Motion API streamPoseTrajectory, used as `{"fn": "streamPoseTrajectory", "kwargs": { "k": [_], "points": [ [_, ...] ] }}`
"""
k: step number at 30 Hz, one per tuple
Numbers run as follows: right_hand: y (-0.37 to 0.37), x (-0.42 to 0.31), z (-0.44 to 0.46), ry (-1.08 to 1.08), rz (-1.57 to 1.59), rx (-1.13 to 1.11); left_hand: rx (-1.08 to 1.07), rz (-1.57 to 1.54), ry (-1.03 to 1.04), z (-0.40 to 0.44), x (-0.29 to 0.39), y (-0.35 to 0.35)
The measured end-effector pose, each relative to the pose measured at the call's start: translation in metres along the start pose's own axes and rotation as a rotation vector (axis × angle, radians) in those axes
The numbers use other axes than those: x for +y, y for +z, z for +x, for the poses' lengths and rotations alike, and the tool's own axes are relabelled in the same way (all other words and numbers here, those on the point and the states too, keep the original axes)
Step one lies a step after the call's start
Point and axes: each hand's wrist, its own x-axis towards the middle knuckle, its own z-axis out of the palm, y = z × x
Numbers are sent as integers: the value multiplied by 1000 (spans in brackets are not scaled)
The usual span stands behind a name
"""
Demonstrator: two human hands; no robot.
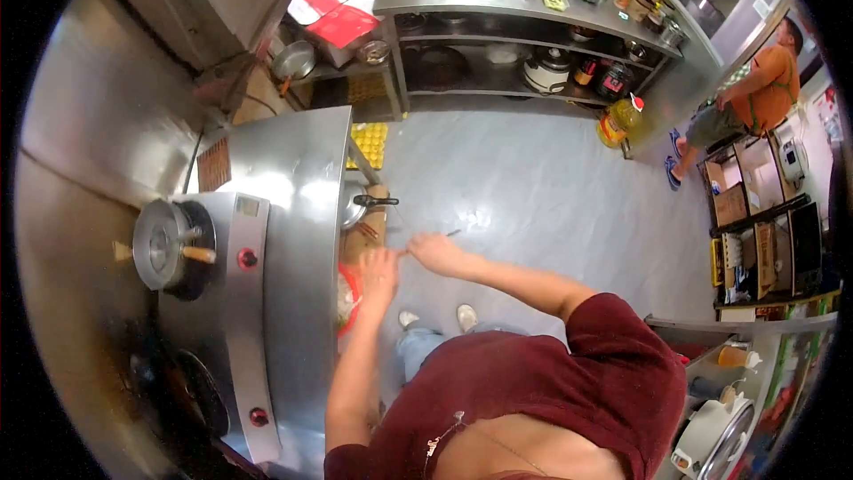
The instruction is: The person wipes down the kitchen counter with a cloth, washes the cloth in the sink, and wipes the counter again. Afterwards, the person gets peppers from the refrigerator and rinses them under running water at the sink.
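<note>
In front of my body, beside the steel counter (302,320), both hands are close together over the floor. My right hand (434,253) is closed around a slim dark tool (454,232), whose end sticks out behind the fist; its kind is too small to tell. My left hand (380,271) is closed too, with its fingers near the right fist. Something small and thin shows between the hands, but I cannot make it out. Below and left of my left hand is a red basin (357,289), partly hidden by the counter and my arm, with pale contents.
A gas stove (242,302) with a metal pot (158,244) stands on the left. Under the counter edge is a black-handled pot (354,209). Yellow egg trays (369,144) lie behind. An oil bottle (617,122) stands by the far shelf (498,27). Another person (760,84) is at right.
</note>
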Motion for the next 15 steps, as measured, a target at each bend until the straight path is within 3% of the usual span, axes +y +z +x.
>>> {"fn": "streamPoseTrajectory", "kwargs": {
  "k": [3,5,8,11,12,14,15],
  "points": [
    [-3,6,74,15,22,212,99,-27,-136,34,-60,27],
    [3,7,126,119,23,151,104,-58,-202,69,-99,30],
    [-30,4,154,8,-279,518,154,-101,-244,93,-169,51],
    [-31,32,162,60,26,292,181,-106,-297,105,-240,100],
    [-40,48,151,141,119,245,156,-95,-318,105,-252,111],
    [21,119,106,312,105,370,93,-148,-396,109,-251,114],
    [28,148,64,532,193,298,53,-164,-438,104,-253,114]
  ]
}}
